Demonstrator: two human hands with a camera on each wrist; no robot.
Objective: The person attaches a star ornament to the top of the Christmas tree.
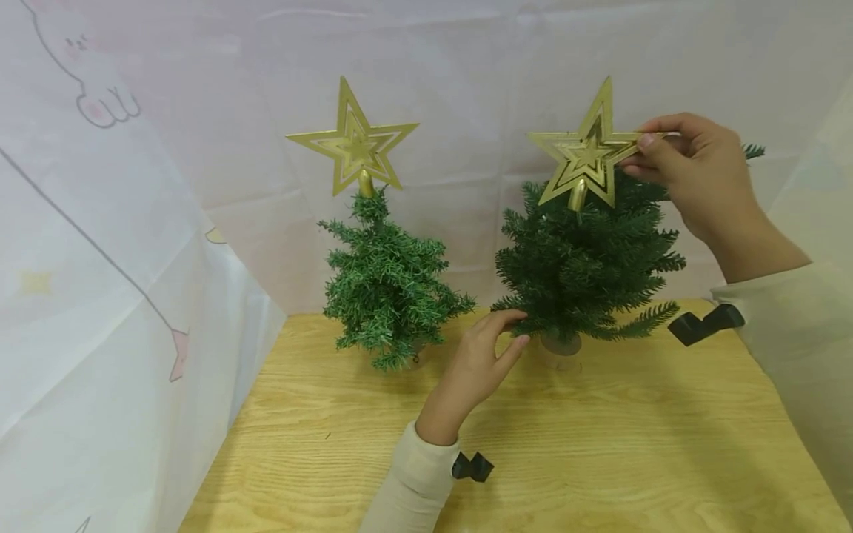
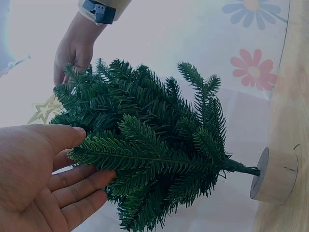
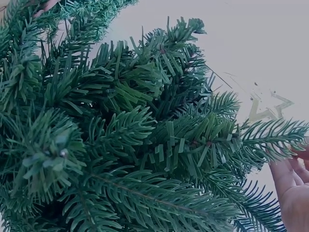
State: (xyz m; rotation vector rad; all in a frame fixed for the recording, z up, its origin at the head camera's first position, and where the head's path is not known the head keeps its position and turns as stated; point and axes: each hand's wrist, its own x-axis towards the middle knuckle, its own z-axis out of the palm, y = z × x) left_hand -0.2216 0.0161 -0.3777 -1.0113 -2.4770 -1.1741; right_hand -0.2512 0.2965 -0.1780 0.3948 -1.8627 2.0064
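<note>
My right hand (image 1: 706,174) pinches one point of a gold star tree topper (image 1: 589,157) between thumb and fingers. The star stands over the top of a dark green artificial Christmas tree (image 1: 586,266); whether its tube is seated on the tip cannot be told. At the tree's lower left side, my left hand (image 1: 474,363) lies with its fingers loosely extended. In the left wrist view, its thumb and fingers lie about the end of a branch (image 2: 145,157), without a clear grip. Branches hide much of the right hand in the right wrist view.
A lighter green tree (image 1: 393,296), topped with another gold star (image 1: 358,148), stands to the left. The dark tree's round wooden base (image 2: 275,175) rests on the wood-grain table (image 1: 586,451). A printed white cloth (image 1: 460,74) hangs behind.
</note>
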